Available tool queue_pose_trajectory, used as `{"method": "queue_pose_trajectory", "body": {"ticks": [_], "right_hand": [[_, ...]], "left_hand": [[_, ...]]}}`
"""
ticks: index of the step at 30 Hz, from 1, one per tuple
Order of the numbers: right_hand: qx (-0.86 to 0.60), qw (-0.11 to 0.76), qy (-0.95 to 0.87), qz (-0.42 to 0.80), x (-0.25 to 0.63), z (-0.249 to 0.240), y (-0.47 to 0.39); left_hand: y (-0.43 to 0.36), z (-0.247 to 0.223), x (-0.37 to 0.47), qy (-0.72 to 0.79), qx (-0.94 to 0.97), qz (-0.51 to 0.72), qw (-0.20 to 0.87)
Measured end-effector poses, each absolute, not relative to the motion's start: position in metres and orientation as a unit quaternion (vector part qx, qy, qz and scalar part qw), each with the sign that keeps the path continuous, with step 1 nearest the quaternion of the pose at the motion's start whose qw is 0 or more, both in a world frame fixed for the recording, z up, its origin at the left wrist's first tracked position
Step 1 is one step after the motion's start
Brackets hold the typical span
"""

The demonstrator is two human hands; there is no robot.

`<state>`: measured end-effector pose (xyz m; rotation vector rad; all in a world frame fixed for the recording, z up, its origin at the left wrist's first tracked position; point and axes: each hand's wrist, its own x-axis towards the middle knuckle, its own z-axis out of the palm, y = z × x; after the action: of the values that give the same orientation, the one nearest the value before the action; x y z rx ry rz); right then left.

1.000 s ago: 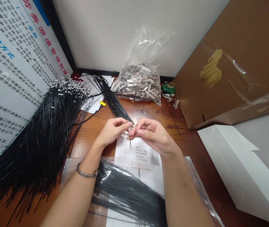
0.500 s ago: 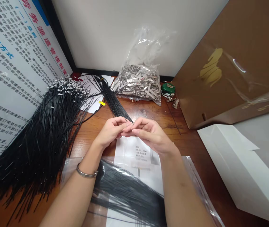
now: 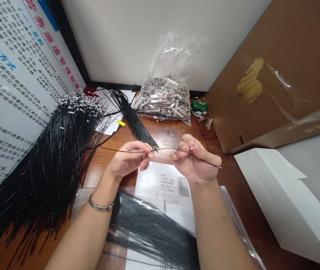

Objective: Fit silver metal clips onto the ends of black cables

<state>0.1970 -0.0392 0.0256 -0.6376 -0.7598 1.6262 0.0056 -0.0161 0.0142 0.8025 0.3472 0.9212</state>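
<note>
In the head view, the left hand [image 3: 132,159] pinches a thin black wire [image 3: 164,149] between thumb and fingertips, the remaining fingers loosely curled. The right hand [image 3: 196,159] has its fingers bent in and grips the same wire, which crosses that palm and ends past its outer edge. The wire bows slightly across the gap between the hands, above the table [image 3: 109,161], and its other end reaches left past the left hand.

Beneath the forearms lies a flat clear bag [image 3: 229,204] with many black wires [image 3: 148,213] inside. A printed sheet [image 3: 148,180] shows beyond its upper edge and through it; whether it is in or under the bag cannot be told. Against the wall [image 3: 120,41] stands a clear plastic bag [image 3: 174,48] filled in its lower part with metal clips [image 3: 165,99]. To the right are a brown box [image 3: 284,101] and a white box [image 3: 284,195], their contents hidden.
</note>
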Motion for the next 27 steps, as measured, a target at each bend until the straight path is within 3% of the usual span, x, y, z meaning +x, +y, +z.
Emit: {"method": "queue_pose_trajectory", "body": {"ticks": [7, 15, 18, 22, 27], "right_hand": [[-0.286, 0.668, -0.211, 0.654, 0.198, 0.019, -0.029], [-0.29, 0.735, -0.093, 0.606, 0.199, 0.02, -0.02], [-0.357, 0.705, -0.112, 0.602, 0.196, 0.019, -0.02], [-0.468, 0.591, -0.188, 0.629, 0.186, 0.017, -0.023], [-0.446, 0.561, -0.245, 0.653, 0.18, 0.014, -0.024]], "left_hand": [[-0.017, 0.011, 0.005, 0.153, 0.469, 0.304, 0.815], [-0.015, 0.011, 0.014, 0.25, 0.445, 0.367, 0.778], [-0.013, 0.011, 0.016, 0.292, 0.429, 0.391, 0.76], [-0.013, 0.011, 0.016, 0.308, 0.435, 0.375, 0.758], [-0.013, 0.012, 0.016, 0.302, 0.428, 0.363, 0.771]]}}
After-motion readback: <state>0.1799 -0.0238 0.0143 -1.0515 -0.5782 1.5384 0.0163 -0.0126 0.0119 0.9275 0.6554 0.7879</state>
